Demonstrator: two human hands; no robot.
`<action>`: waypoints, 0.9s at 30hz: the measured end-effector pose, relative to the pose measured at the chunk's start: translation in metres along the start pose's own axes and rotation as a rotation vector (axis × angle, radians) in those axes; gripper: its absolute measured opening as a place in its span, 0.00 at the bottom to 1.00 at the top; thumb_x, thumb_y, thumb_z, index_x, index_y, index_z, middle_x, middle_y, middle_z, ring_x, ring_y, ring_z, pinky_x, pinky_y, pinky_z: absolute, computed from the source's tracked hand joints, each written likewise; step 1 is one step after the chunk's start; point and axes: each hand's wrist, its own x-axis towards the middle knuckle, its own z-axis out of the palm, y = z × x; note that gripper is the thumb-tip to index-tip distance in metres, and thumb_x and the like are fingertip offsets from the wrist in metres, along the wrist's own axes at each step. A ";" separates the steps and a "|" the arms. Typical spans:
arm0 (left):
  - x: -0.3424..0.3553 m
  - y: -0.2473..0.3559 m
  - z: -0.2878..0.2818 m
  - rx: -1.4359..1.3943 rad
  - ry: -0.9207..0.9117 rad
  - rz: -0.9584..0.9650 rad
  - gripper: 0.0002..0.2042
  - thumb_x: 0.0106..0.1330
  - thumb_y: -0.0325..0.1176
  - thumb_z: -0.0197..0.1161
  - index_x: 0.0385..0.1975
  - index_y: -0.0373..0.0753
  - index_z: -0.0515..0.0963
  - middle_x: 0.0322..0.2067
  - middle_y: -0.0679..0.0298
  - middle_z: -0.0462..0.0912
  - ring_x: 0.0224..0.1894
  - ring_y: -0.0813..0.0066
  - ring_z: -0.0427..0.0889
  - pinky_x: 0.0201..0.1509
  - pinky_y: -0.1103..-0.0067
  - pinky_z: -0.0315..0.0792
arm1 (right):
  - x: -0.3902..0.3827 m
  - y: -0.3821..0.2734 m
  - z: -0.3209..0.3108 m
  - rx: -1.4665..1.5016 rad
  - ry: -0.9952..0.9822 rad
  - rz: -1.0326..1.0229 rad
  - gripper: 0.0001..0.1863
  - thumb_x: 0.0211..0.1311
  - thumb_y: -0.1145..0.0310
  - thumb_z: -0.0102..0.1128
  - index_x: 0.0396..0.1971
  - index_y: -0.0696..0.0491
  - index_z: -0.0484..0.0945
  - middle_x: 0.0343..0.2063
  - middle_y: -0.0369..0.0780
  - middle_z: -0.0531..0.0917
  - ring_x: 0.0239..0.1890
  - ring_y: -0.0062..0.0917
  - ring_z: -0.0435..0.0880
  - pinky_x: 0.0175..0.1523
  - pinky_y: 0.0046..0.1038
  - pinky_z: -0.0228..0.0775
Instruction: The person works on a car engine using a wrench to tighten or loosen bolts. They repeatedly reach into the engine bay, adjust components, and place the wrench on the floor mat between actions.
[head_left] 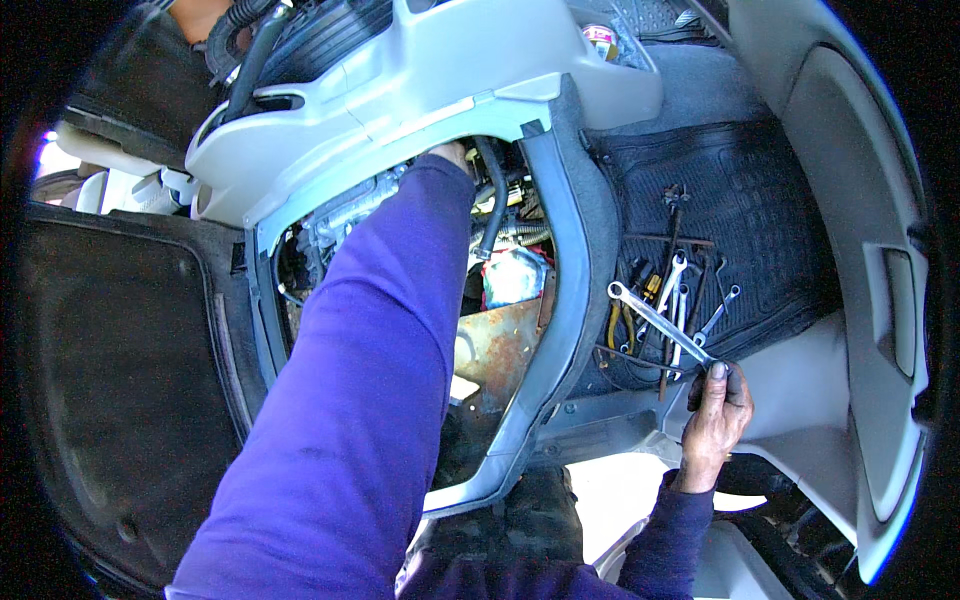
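Observation:
My right hand point(718, 405) is closed on one end of a combination wrench point(662, 325), thumb on top. The wrench's ring end points up and to the left, over a pile of tools on the floor mat. My left arm, in a purple sleeve point(370, 330), stretches across the open engine bay point(500, 340). Only a bit of my left hand point(450, 153) shows beyond the cuff, at the bay's far edge. Its fingers are hidden among the engine parts. Close to it runs a black hose point(492, 195).
Several wrenches, yellow-handled pliers point(614, 325) and a screwdriver point(651, 288) lie on the black floor mat point(770, 200). The grey door point(860, 280) stands on the right. A grey plastic console point(430, 60) borders the bay's far side. A dark padded panel point(120, 370) is at left.

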 end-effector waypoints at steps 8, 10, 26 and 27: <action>0.010 -0.002 0.009 0.002 0.001 0.008 0.10 0.69 0.23 0.47 0.45 0.31 0.73 0.39 0.54 0.79 0.34 0.65 0.81 0.37 0.68 0.82 | 0.020 0.005 0.007 -0.104 0.056 -0.019 0.17 0.72 0.58 0.58 0.30 0.58 0.77 0.21 0.30 0.73 0.26 0.13 0.65 0.30 0.21 0.57; 0.009 -0.001 0.009 0.003 0.005 0.009 0.10 0.69 0.23 0.47 0.45 0.31 0.73 0.39 0.53 0.79 0.34 0.65 0.81 0.37 0.68 0.82 | 0.021 0.004 0.008 -0.055 0.035 -0.020 0.18 0.72 0.58 0.58 0.30 0.59 0.76 0.21 0.30 0.72 0.26 0.13 0.64 0.30 0.21 0.56; 0.017 0.002 0.006 0.019 0.022 -0.002 0.11 0.66 0.21 0.48 0.46 0.28 0.73 0.39 0.51 0.79 0.33 0.64 0.82 0.38 0.69 0.81 | 0.035 0.015 0.015 -0.128 0.050 0.009 0.20 0.73 0.57 0.56 0.25 0.58 0.71 0.17 0.30 0.69 0.23 0.14 0.62 0.26 0.24 0.53; 0.017 0.002 0.006 0.016 0.020 -0.002 0.11 0.66 0.21 0.48 0.46 0.28 0.73 0.39 0.51 0.79 0.33 0.64 0.82 0.38 0.69 0.81 | 0.037 0.015 0.016 -0.161 0.062 -0.008 0.21 0.73 0.57 0.55 0.25 0.58 0.71 0.17 0.30 0.68 0.23 0.14 0.62 0.27 0.24 0.52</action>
